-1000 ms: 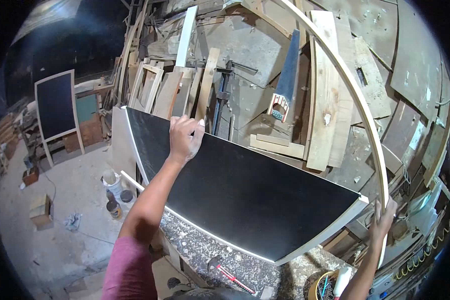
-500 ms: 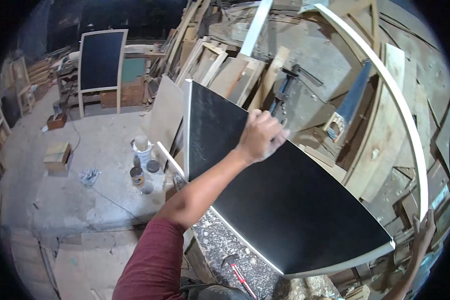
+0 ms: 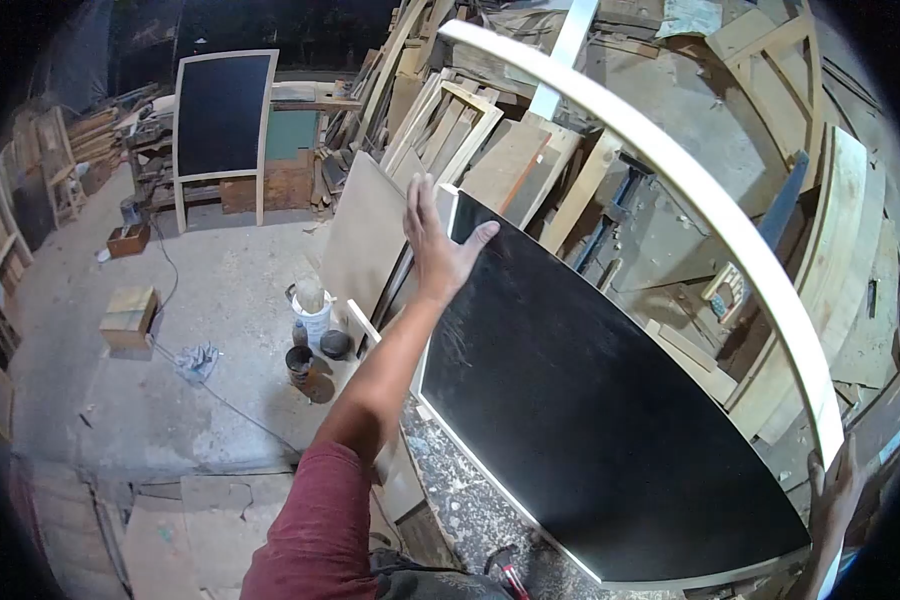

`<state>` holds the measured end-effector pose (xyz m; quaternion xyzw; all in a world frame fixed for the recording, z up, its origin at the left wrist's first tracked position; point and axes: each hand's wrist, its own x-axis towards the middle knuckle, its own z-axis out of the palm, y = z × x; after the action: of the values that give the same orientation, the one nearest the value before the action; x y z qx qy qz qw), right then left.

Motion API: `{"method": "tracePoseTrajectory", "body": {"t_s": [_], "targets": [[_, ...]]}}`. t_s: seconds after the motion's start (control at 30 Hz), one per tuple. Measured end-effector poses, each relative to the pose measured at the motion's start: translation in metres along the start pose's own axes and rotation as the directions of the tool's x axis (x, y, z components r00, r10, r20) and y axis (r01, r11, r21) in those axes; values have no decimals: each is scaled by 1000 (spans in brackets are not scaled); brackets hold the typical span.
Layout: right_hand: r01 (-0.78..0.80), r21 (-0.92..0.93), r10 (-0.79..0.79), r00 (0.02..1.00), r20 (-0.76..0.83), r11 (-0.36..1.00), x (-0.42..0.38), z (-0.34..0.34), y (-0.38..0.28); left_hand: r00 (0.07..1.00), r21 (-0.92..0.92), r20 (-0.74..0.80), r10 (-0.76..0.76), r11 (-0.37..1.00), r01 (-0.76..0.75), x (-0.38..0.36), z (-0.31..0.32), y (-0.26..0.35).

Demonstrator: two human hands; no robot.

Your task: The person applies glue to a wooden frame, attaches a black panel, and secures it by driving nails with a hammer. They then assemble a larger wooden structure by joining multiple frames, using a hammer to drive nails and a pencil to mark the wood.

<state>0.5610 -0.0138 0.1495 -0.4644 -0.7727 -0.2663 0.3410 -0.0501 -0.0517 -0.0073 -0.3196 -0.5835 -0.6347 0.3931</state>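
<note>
A black panel [image 3: 590, 400] with pale edging on its sides lies tilted in front of me. At its upper left corner is my left hand [image 3: 442, 250], fingers stretched out and thumb spread over the black face. My right hand [image 3: 836, 490], at the right edge of the view, is wrapped round the lower end of a long, curved white wooden strip [image 3: 690, 185]. The strip arches up and left above the panel's curved far edge. Under the panel is a speckled, dusty work surface [image 3: 460, 490], where a red-handled hammer [image 3: 513, 578] shows in part.
Beyond the panel lie a handsaw [image 3: 782, 200], a long clamp [image 3: 615, 215] and curved boards [image 3: 830, 260]. On the floor at left stand a white bucket [image 3: 312, 318], a dark can [image 3: 299, 362] and a wooden box [image 3: 128, 316]. A framed blackboard [image 3: 223, 115] stands behind.
My left hand has moved left from the panel's far edge to its upper left corner, its curled fingers now spread. The curved strip's far end has swung left across the view.
</note>
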Motion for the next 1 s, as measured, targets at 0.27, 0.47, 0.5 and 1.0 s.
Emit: {"method": "tracePoseTrajectory", "body": {"t_s": [0.27, 0.47, 0.5, 1.0], "targets": [[-63, -25, 66, 988, 137, 998, 24, 30, -107, 881, -475, 440, -175, 787, 394, 38, 7, -48], [74, -35, -70, 992, 104, 997, 35, 32, -139, 862, -510, 485, -145, 754, 414, 47, 3, -44], [77, -36, -73, 992, 105, 996, 36, 34, -143, 865, -514, 487, -121, 760, 397, 47, 5, -47], [171, -120, -167, 985, 38, 978, 45, 48, -148, 890, -561, 422, -174, 721, 407, 41, 12, -46]]}}
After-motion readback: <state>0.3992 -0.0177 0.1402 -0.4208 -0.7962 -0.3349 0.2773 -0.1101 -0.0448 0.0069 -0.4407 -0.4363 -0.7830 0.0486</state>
